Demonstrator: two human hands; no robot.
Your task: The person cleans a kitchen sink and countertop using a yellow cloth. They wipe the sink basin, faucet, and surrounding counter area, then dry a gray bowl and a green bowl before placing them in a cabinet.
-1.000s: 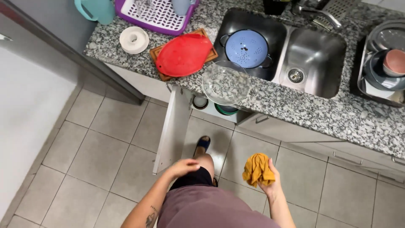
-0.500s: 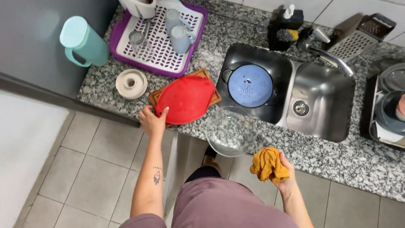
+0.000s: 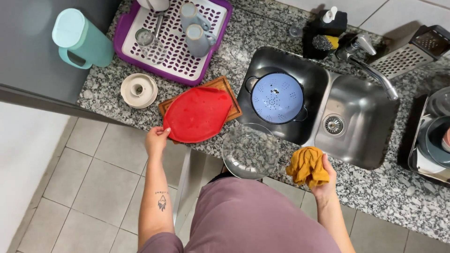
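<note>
1. The left hand (image 3: 156, 139) reaches forward, forearm stretched out over the tiled floor (image 3: 89, 182), its fingertips on the near edge of the red silicone mat (image 3: 199, 114); the grip is loosely curled against that rim, not closed round it.
2. The mat lies on a wooden cutting board (image 3: 220, 86) on the granite worktop (image 3: 262, 33), left of the sink (image 3: 365, 126).
3. The right hand (image 3: 323, 175) is raised at the worktop's front edge, fingers pressed together on a bunched mustard-yellow cloth (image 3: 307, 165).
4. A clear glass bowl (image 3: 251, 151) sits between the hands, just beside the cloth.
5. A blue colander (image 3: 276, 97) rests in the left basin.
</note>
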